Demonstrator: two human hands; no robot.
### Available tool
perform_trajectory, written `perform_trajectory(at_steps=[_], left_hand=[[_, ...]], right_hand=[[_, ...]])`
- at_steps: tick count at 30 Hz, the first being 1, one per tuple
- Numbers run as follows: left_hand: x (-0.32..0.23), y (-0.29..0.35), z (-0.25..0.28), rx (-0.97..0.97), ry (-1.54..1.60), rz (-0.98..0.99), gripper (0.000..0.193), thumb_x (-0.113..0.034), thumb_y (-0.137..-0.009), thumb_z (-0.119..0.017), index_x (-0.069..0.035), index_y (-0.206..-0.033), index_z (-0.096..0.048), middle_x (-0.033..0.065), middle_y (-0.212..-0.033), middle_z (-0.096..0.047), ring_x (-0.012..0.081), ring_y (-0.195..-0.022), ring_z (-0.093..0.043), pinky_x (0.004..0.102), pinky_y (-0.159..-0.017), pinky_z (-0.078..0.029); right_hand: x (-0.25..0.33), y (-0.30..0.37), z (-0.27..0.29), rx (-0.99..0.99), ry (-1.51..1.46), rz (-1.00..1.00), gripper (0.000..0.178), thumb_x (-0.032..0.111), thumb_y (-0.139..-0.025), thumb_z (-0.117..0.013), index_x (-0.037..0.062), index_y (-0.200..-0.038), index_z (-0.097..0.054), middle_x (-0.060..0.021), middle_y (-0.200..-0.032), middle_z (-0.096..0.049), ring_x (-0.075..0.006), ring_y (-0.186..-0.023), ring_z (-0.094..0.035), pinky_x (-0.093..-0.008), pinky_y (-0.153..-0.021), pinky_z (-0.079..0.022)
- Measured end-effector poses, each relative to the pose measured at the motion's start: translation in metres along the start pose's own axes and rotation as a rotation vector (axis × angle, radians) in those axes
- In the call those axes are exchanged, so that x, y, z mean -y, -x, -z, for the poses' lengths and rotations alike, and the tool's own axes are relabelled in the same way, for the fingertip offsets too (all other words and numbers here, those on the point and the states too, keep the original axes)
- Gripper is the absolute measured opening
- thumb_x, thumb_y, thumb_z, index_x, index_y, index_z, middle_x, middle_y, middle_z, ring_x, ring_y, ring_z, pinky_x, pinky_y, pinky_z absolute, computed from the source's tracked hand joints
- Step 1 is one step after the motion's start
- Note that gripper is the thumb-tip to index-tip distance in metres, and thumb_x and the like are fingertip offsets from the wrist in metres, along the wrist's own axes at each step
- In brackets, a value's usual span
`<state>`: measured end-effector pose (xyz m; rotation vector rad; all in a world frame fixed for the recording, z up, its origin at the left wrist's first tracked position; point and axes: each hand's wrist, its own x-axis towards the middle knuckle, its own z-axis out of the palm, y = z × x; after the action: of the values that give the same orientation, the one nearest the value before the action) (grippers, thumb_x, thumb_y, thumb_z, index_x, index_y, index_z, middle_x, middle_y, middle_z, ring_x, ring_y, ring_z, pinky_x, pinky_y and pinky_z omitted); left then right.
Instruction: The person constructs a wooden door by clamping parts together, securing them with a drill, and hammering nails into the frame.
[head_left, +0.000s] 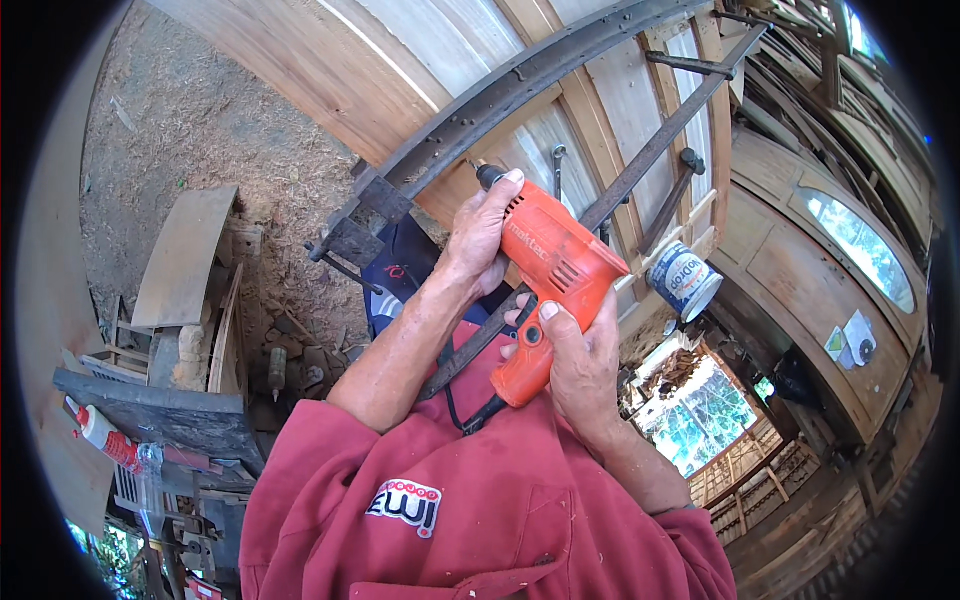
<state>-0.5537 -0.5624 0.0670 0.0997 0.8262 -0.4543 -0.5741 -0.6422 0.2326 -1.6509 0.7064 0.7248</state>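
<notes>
- Gripping the handle of an orange electric drill (548, 290), the right hand (572, 365) is seen closed around it, the thumb laid up the grip and the fingers wrapped behind it.
- The drill's front end is clasped by the left hand (482, 235), whose fingers curl over the body just behind the dark chuck (488, 175); both hands are shut on the one tool.
- A black cord (470, 415) is seen leaving the base of the handle, just below the right fingers, and running down against the red sleeves (470, 500).
- Just beyond the left fingertips the chuck is pointed at a curved dark metal bar (520, 75) studded with holes, which is laid across pale wooden frames (600, 110).
- A second dark metal bar (660, 140) passes slantwise behind the drill and under the hands, partly hidden by them.
- To the right of the right fingers, a little apart, a blue and white tin can (685, 280) is lying tilted on the wood, its open mouth turned downward; what it holds cannot be told.
- Well off to the left of the left fingers, a white bottle with a red cap (100, 435) rests on a dark plank (170, 410), with sawdust-strewn ground (210, 120) beyond.
</notes>
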Motion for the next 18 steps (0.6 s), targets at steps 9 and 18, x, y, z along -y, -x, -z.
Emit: perform_trajectory(at_steps=[9,18], left_hand=[[-0.003,0.013,-0.016,0.021,-0.082,-0.065,0.031,-0.035,-0.102,-0.058,-0.004,-0.106,-0.058,0.0098,-0.093,-0.067,0.0167,-0.081,-0.067,0.0327,-0.079,-0.055],[0.059,0.035,-0.144,0.292,-0.365,-0.142,0.032,-0.032,-0.100,-0.064,-0.004,-0.114,-0.054,0.0052,-0.097,-0.062,0.0129,-0.087,-0.062,0.0315,-0.082,-0.054]], right_hand=[[0.015,0.013,0.001,-0.005,-0.127,-0.005,0.055,0.006,-0.094,-0.057,0.0031,-0.142,-0.029,-0.0157,-0.115,-0.058,-0.0203,-0.096,-0.066,-0.0357,-0.072,-0.062],[0.015,0.073,0.104,-0.139,-0.265,0.324,0.059,0.009,-0.094,-0.062,0.0022,-0.143,-0.031,-0.0153,-0.115,-0.060,-0.0194,-0.089,-0.068,-0.0343,-0.072,-0.059]])
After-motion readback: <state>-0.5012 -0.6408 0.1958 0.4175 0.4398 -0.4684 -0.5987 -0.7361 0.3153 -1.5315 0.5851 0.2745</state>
